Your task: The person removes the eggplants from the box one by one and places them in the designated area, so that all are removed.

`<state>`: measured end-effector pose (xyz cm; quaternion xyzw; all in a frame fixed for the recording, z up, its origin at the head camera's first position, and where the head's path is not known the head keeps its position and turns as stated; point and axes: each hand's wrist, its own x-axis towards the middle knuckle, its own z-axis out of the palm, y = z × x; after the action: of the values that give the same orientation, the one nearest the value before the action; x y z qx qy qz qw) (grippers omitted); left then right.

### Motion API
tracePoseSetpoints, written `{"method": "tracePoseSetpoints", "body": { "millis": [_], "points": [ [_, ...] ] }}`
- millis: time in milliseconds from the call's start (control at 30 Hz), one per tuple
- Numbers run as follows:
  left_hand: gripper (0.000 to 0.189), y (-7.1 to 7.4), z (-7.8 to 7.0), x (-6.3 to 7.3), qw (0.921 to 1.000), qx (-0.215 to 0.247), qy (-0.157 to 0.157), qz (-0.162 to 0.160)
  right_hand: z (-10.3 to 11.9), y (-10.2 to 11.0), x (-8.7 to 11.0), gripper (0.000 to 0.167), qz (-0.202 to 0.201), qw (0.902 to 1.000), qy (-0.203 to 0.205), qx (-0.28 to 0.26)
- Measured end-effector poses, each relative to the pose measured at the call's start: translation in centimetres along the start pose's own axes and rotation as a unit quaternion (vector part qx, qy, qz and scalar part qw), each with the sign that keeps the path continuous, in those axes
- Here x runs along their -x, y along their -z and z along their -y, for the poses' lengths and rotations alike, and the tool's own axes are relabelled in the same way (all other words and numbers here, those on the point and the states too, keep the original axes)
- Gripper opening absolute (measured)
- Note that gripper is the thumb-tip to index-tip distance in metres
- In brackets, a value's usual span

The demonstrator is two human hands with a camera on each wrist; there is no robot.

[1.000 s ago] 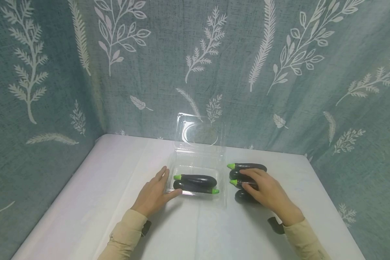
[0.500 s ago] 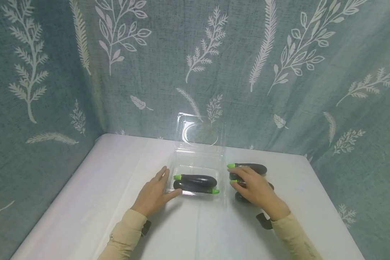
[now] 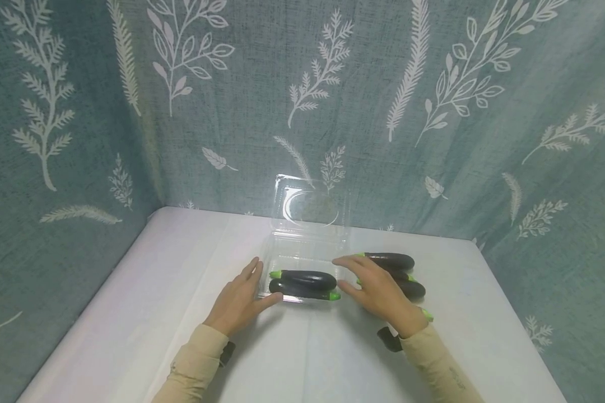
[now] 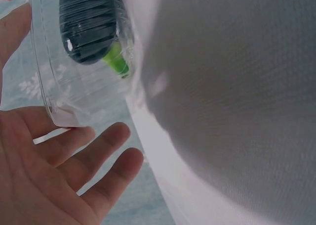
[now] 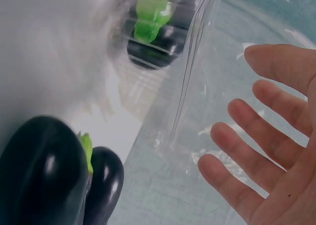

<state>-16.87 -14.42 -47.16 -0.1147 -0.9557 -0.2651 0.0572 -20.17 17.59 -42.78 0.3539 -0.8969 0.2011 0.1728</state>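
An open clear plastic clamshell box stands mid-table. Two dark eggplants with green stems, a rear one and a front one, lie side by side in it, pointing opposite ways. At the box's left side is my left hand, fingers extended; in the left wrist view they touch its corner. My right hand hovers by the box's right side with spread fingers and an unfilled palm, apart from the rim in the right wrist view. Behind and under it lie several more eggplants, partly hidden.
The box's clear lid stands upright at the back, close to the patterned curtain. A white cloth covers the table. The curtain also hangs along the left and right sides.
My right hand has moved left from over the loose eggplants to the box's right side, uncovering some of them. The left hand and the box have stayed put.
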Motion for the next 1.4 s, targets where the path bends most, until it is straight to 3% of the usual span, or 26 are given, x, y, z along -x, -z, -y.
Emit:
{"method": "tracePoseSetpoints", "body": {
  "millis": [233, 600, 1200, 1400],
  "points": [
    [0.096, 0.1, 0.0, 0.0, 1.0000, -0.002, -0.001, 0.001, 0.3, -0.9, -0.9, 0.044, 0.026, 0.9994, -0.022, -0.011],
    [0.097, -0.1, -0.1, -0.1, 1.0000, 0.001, 0.004, 0.003, 0.6, -2.1, -1.9, 0.045, 0.034, 0.9990, -0.011, -0.026],
    [0.096, -0.1, -0.1, -0.1, 1.0000, -0.004, 0.005, 0.003, 0.9, -4.3, -3.8, 0.048, 0.147, 0.9864, -0.058, -0.043],
    [0.097, -0.1, -0.2, -0.1, 1.0000, -0.007, 0.004, 0.003, 1.0, -4.9, -4.3, 0.048, 0.164, 0.9830, -0.066, -0.049]
  ]
}}
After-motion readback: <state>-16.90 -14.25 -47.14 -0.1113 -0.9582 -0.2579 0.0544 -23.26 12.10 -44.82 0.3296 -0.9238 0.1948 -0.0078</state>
